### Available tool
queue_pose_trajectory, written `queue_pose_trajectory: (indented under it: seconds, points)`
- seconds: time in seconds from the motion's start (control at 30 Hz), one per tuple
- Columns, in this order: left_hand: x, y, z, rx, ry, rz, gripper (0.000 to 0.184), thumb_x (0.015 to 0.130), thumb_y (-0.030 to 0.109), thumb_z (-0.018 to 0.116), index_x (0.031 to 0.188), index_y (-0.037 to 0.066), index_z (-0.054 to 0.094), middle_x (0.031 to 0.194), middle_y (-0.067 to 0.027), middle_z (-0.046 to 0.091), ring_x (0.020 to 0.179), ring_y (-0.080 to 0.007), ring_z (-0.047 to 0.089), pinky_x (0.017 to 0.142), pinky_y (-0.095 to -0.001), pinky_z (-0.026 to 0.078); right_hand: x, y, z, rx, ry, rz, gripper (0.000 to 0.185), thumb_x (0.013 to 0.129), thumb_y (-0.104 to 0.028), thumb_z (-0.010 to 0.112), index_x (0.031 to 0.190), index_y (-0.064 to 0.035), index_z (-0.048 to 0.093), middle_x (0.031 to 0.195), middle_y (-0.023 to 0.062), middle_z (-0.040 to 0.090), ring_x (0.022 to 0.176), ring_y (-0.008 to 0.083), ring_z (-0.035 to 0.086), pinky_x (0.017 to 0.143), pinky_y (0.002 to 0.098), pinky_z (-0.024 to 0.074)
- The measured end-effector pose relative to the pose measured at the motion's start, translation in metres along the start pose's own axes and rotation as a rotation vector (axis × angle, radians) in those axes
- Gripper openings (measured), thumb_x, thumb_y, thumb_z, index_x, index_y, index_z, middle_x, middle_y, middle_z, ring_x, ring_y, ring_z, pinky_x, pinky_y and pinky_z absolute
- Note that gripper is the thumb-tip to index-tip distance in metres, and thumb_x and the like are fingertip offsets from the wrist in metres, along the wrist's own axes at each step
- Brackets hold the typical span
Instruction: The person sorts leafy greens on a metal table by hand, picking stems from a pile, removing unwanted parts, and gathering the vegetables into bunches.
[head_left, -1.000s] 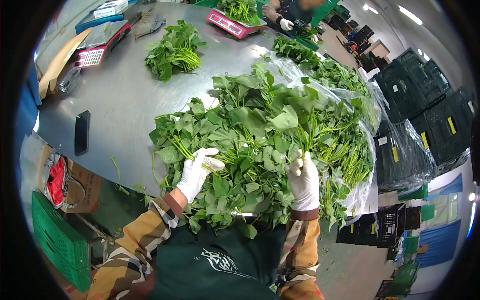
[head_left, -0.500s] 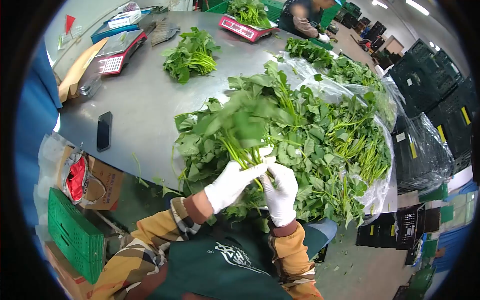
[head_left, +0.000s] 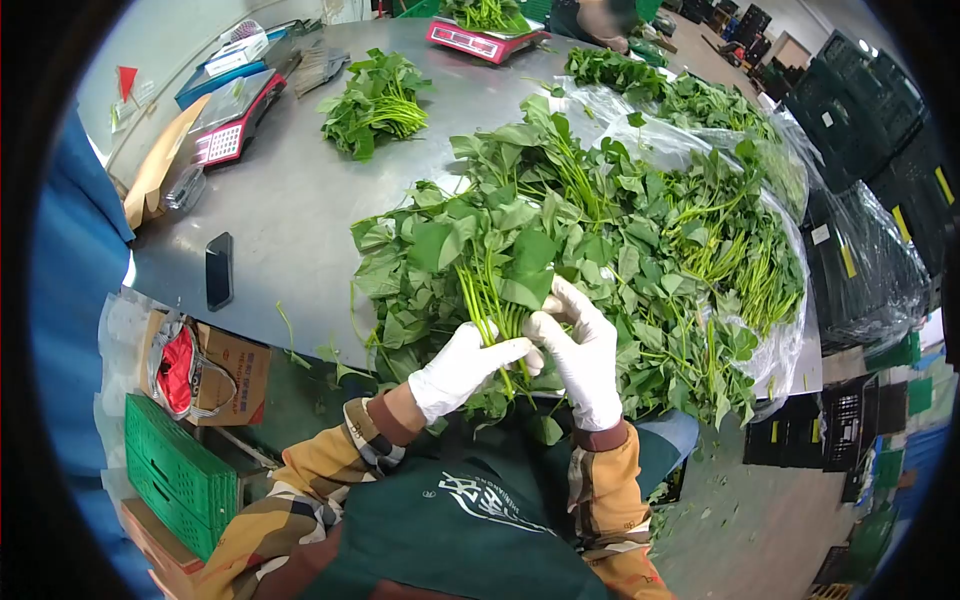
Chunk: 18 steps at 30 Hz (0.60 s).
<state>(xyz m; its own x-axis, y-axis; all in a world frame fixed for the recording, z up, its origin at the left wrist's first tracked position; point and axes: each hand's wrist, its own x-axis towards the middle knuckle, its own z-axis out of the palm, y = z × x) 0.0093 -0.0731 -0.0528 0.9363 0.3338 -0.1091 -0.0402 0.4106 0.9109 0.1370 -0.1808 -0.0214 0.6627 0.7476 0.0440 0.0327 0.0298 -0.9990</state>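
**Green bunch (head_left: 488,290) being held by two white-gloved hands**

Over the near side of the leafy heap (head_left: 625,255), its stems are being gripped by the left hand's (head_left: 462,372) closed fingers at seven o'clock and touched by the right hand's (head_left: 582,355) bent fingers at four. On the metal table (head_left: 290,215), a phone (head_left: 218,271) is being displayed at nine, a bundle (head_left: 375,108) at eleven.

The phone (head_left: 219,271) is lying on the table (head_left: 290,215), left of the big leaf pile (head_left: 640,250), while a small leaf bunch (head_left: 376,105) is sitting behind the pile, toward its left.
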Motion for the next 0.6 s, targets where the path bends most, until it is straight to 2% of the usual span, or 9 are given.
queue_pose_trajectory:
  seconds: [0.03,0.13,0.17,0.23,0.33,0.43,0.47,0.53,0.6]
  points:
    - [-0.002,0.003,0.001,0.023,-0.04,0.006,0.023,0.095,0.012,0.056,0.114,-0.001,0.06,0.092,-0.0066,0.066,0.087,-0.014,0.061,0.079,-0.0301,0.049,-0.003,-0.014,0.0,0.158,-0.017,0.137,0.038,0.084,-0.008,0.069,0.119,0.005,0.06,0.095,0.009,0.067,0.084,0.0126,0.061,0.076,0.0252,0.0493]
    - [-0.004,-0.001,-0.004,0.015,0.009,-0.025,0.022,0.095,0.012,0.055,0.112,-0.002,0.06,0.084,-0.0059,0.065,0.082,-0.0141,0.061,0.078,-0.029,0.047,0.001,0.005,-0.014,-0.001,0.287,-0.111,0.016,0.088,-0.009,0.066,0.097,0.0041,0.068,0.084,0.0057,0.067,0.072,0.0098,0.059,0.067,0.0252,0.0473]
    - [-0.005,-0.002,-0.006,0.021,0.017,-0.024,0.022,0.095,0.012,0.055,0.111,-0.002,0.06,0.084,-0.006,0.065,0.081,-0.0144,0.061,0.078,-0.0291,0.047,0.001,0.006,-0.028,0.02,0.301,-0.109,0.015,0.091,-0.013,0.063,0.097,0.0001,0.067,0.086,0.0033,0.066,0.074,0.0096,0.057,0.069,0.0259,0.0465]
    - [-0.006,-0.001,-0.006,-0.006,0.051,-0.019,0.022,0.095,0.011,0.055,0.113,-0.002,0.059,0.082,-0.0062,0.065,0.08,-0.0153,0.061,0.077,-0.0295,0.047,0.013,0.023,-0.053,0.567,0.412,-0.285,0.017,0.093,-0.018,0.061,0.102,-0.0047,0.065,0.091,0.0012,0.063,0.079,0.0099,0.056,0.074,0.0255,0.0456]
    - [-0.008,-0.005,-0.007,-0.049,0.088,-0.002,0.023,0.095,0.01,0.056,0.115,-0.002,0.058,0.084,-0.0073,0.064,0.08,-0.0159,0.061,0.077,-0.0299,0.048,0.016,0.015,-0.081,0.929,0.609,-0.118,0.025,0.093,-0.02,0.061,0.114,-0.0072,0.061,0.096,0.0002,0.062,0.082,0.0092,0.056,0.076,0.0239,0.0451]
    - [-0.007,-0.007,-0.004,-0.094,0.081,-0.005,0.022,0.095,0.009,0.054,0.115,-0.002,0.058,0.085,-0.0081,0.064,0.082,-0.016,0.061,0.077,-0.0298,0.048,0.011,0.005,-0.068,0.706,0.448,-0.049,0.028,0.092,-0.018,0.061,0.117,-0.0045,0.061,0.092,0.0004,0.063,0.076,0.0098,0.056,0.073,0.0251,0.0468]
    - [-0.007,-0.005,-0.001,-0.101,0.064,-0.019,0.023,0.097,0.01,0.052,0.116,-0.002,0.057,0.085,-0.008,0.063,0.083,-0.0167,0.061,0.078,-0.0304,0.049,0.008,0.0,-0.055,0.279,0.455,0.08,0.031,0.091,-0.017,0.062,0.118,-0.0021,0.062,0.093,0.0025,0.066,0.076,0.0097,0.059,0.073,0.0249,0.049]
    - [-0.009,-0.002,0.006,-0.211,0.018,-0.055,0.024,0.098,0.012,0.051,0.117,-0.003,0.056,0.084,-0.0077,0.063,0.084,-0.0173,0.061,0.078,-0.0309,0.049,-0.002,0.001,-0.031,0.025,0.16,0.023,0.04,0.086,-0.016,0.067,0.121,0.0035,0.06,0.107,0.0102,0.068,0.091,0.0144,0.064,0.086,0.0268,0.0493]
    - [-0.01,-0.005,0.009,-0.279,-0.024,-0.079,0.028,0.099,0.015,0.049,0.119,-0.004,0.054,0.083,-0.007,0.062,0.083,-0.0189,0.061,0.079,-0.033,0.049,-0.002,0.035,-0.013,-0.169,0.067,-0.101,0.035,0.085,-0.013,0.067,0.116,0.004,0.062,0.102,0.0115,0.069,0.09,0.0173,0.064,0.087,0.0286,0.0483]
